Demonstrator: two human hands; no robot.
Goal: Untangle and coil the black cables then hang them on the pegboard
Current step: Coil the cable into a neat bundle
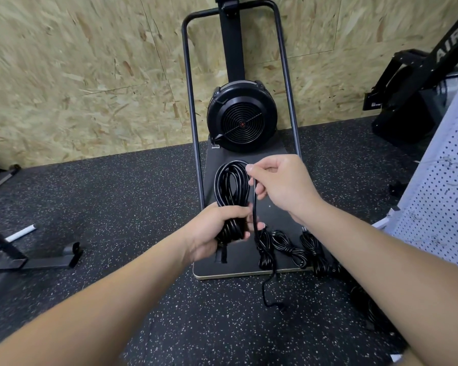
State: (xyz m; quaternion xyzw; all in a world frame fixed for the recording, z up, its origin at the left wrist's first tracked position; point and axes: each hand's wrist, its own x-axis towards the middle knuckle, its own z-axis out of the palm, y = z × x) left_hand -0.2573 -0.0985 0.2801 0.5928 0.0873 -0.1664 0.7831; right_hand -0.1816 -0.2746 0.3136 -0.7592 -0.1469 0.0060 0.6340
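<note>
1. Far left, on the speckled rubber floor (117,207): one black metal frame foot (37,262) and one white bar (19,235) lying beside it. Wall behind is chipboard (77,75).
2. Left hand (217,233): fingers wrapped round the waist of one cable coil (232,186). Several glossy black loops stand up above the fist in a tall oval; a short stub of the same coil shows below the palm.
3. Behind the coil: one black fan-wheel machine (242,117) inside a tubular frame, standing on one dark base board (222,270) that lies flat on the floor.
4. Right hand (283,186): thumb and fingers pinch the loose strand (255,207) of the same cable near the top of the loops. From the pinch the strand drops straight down past the left fingertips, crosses the board edge and trails onto the floor, ending in a kinked tail (269,299).
5. Hands are close together but not touching, each clamped on cable.
6. On the board, near edge, right of the left hand: three tied cable bundles (288,249) counted in a row, touching or nearly so. More black cable lies under the right forearm; count cannot be told.
7. Far right: one white pegboard (439,207), tilted, no cable seen hanging on it. One black machine (413,96) behind it.
</note>
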